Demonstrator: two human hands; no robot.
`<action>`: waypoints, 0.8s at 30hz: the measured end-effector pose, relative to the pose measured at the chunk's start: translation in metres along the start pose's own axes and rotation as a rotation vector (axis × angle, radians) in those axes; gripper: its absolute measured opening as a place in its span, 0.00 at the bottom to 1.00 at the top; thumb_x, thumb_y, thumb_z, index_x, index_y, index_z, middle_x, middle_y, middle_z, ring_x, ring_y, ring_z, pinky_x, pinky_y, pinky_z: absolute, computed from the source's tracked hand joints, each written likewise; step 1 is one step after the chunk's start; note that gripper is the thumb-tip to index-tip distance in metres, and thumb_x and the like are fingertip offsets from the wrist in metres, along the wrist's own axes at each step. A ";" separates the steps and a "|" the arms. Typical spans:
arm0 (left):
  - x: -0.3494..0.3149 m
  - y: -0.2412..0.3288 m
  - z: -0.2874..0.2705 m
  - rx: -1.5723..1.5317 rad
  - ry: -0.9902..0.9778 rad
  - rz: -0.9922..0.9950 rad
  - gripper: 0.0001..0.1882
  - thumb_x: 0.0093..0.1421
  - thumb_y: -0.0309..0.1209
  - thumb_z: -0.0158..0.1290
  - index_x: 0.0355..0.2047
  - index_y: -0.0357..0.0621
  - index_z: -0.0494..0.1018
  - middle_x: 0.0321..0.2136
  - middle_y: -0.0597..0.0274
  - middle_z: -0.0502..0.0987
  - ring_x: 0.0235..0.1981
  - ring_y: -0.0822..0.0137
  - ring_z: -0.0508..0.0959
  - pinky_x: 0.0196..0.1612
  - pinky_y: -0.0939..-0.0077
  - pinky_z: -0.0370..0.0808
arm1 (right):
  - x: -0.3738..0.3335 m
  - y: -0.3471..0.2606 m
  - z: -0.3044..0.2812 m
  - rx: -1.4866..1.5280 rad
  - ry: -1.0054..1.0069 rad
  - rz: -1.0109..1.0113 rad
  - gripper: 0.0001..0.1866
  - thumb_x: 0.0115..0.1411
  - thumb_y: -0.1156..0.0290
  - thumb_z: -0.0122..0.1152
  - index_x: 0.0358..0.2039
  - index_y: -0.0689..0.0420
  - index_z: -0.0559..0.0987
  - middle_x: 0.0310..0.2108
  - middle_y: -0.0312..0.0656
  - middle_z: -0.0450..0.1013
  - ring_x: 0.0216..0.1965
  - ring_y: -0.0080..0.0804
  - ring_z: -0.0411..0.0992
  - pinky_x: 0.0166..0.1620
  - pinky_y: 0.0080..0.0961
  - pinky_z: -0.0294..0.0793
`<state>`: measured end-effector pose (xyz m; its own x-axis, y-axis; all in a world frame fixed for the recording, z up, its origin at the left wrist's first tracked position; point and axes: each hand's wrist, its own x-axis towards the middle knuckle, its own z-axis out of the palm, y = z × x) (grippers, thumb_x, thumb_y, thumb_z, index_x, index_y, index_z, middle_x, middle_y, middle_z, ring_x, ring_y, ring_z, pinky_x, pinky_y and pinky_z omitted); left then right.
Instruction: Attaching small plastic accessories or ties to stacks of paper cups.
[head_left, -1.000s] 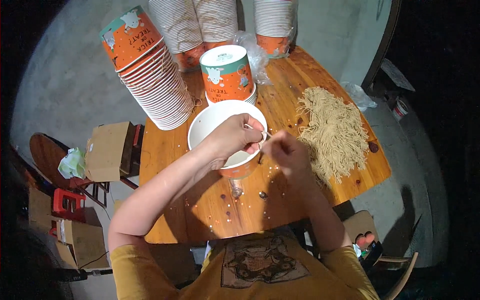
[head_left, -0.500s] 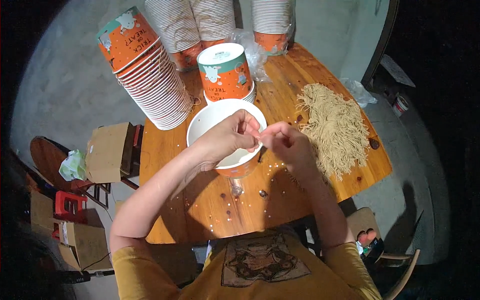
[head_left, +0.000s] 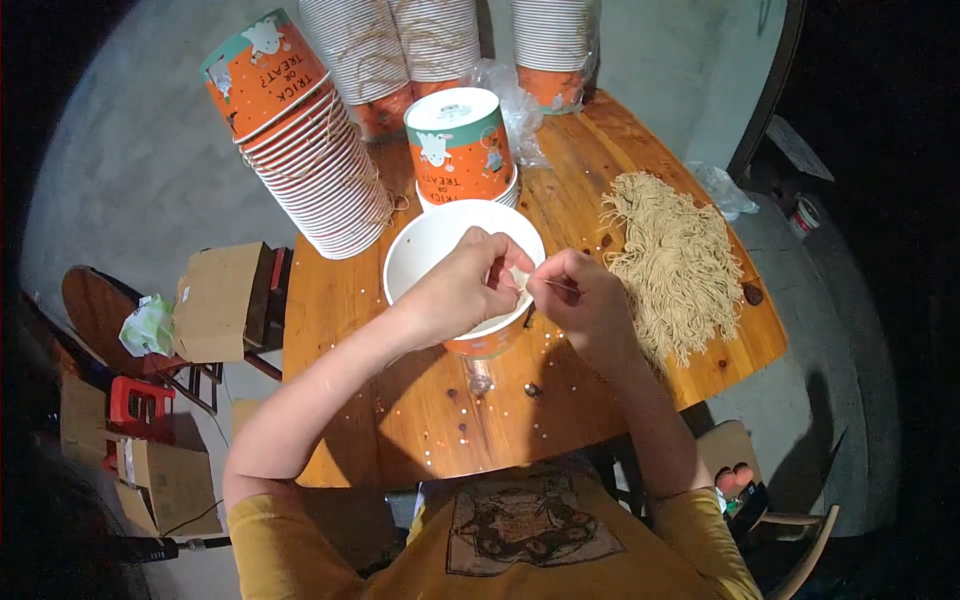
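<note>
An orange paper cup with a white inside stands open on the wooden table in front of me. My left hand rests over its right rim, fingers pinching the edge. My right hand is closed just right of the rim, pinching a thin string that runs to my left fingers. Both hands meet at the cup's rim. A heap of tan strings lies on the table to the right of my right hand.
Tall stacks of orange paper cups lean at the back left, with more stacks behind. One upside-down cup stands right behind the open one. A cardboard box and a chair sit left of the table. Small specks dot the tabletop.
My right hand has moved left and up toward the cup's rim, meeting my left hand there. The cup has stayed in place.
</note>
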<state>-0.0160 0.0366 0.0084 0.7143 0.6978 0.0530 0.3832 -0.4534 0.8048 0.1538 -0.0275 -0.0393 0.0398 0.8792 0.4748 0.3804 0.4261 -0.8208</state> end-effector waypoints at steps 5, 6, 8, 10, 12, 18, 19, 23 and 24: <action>-0.003 -0.005 0.004 0.127 0.078 0.045 0.05 0.52 0.24 0.54 0.30 0.40 0.70 0.31 0.62 0.63 0.32 0.70 0.66 0.39 0.79 0.66 | 0.000 -0.001 0.003 0.053 0.012 0.029 0.05 0.55 0.75 0.59 0.26 0.59 0.72 0.20 0.27 0.61 0.22 0.13 0.56 0.25 0.14 0.57; -0.003 -0.008 0.007 0.127 0.117 0.100 0.05 0.52 0.24 0.54 0.30 0.40 0.69 0.32 0.61 0.63 0.32 0.69 0.66 0.39 0.78 0.66 | -0.001 -0.003 0.002 0.029 0.018 0.022 0.05 0.55 0.75 0.59 0.26 0.59 0.72 0.20 0.28 0.61 0.22 0.13 0.56 0.25 0.14 0.58; -0.005 -0.008 0.008 0.129 0.161 0.149 0.06 0.52 0.25 0.54 0.29 0.39 0.68 0.32 0.61 0.63 0.32 0.69 0.66 0.39 0.77 0.67 | 0.000 -0.005 0.002 -0.007 0.010 -0.002 0.06 0.55 0.74 0.59 0.27 0.59 0.71 0.21 0.34 0.64 0.23 0.20 0.61 0.27 0.19 0.62; -0.009 -0.002 0.010 0.252 0.206 0.087 0.06 0.52 0.24 0.53 0.29 0.39 0.68 0.29 0.62 0.64 0.30 0.72 0.66 0.36 0.80 0.66 | 0.000 -0.003 0.002 -0.047 0.007 -0.025 0.07 0.55 0.72 0.59 0.28 0.60 0.71 0.22 0.40 0.68 0.23 0.26 0.66 0.29 0.24 0.67; -0.008 0.000 0.011 0.193 0.193 0.051 0.06 0.53 0.24 0.53 0.30 0.39 0.68 0.27 0.65 0.65 0.28 0.74 0.65 0.34 0.81 0.66 | 0.000 0.001 0.002 -0.056 0.000 -0.038 0.07 0.54 0.72 0.59 0.28 0.60 0.70 0.22 0.40 0.67 0.23 0.26 0.66 0.29 0.24 0.67; -0.006 0.000 0.014 -0.138 0.153 -0.130 0.04 0.53 0.23 0.50 0.30 0.38 0.68 0.22 0.64 0.69 0.27 0.74 0.70 0.31 0.78 0.68 | -0.002 -0.004 0.003 -0.010 0.046 -0.038 0.05 0.54 0.76 0.60 0.27 0.59 0.72 0.20 0.31 0.64 0.22 0.14 0.59 0.26 0.16 0.61; -0.005 -0.001 0.013 -0.199 0.151 -0.176 0.04 0.53 0.22 0.50 0.30 0.38 0.68 0.22 0.66 0.69 0.27 0.76 0.68 0.31 0.80 0.67 | -0.002 -0.004 0.004 -0.009 0.046 -0.041 0.05 0.54 0.76 0.60 0.27 0.59 0.72 0.20 0.31 0.64 0.22 0.14 0.59 0.26 0.16 0.61; -0.001 -0.008 0.014 -0.254 0.139 -0.163 0.05 0.52 0.22 0.52 0.30 0.39 0.68 0.24 0.68 0.69 0.26 0.77 0.67 0.31 0.83 0.66 | -0.003 0.000 0.007 -0.007 0.057 -0.058 0.05 0.54 0.77 0.59 0.27 0.58 0.71 0.19 0.29 0.62 0.21 0.14 0.58 0.25 0.16 0.60; 0.000 -0.010 0.014 -0.278 0.139 -0.158 0.06 0.51 0.22 0.52 0.30 0.40 0.68 0.24 0.69 0.69 0.26 0.77 0.67 0.31 0.84 0.66 | -0.003 0.002 0.007 0.034 0.050 -0.040 0.05 0.54 0.77 0.59 0.28 0.58 0.71 0.19 0.29 0.62 0.21 0.14 0.57 0.25 0.15 0.59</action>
<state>-0.0119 0.0330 -0.0076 0.5645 0.8252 -0.0206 0.2953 -0.1786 0.9386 0.1475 -0.0283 -0.0446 0.0720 0.8499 0.5220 0.3510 0.4683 -0.8109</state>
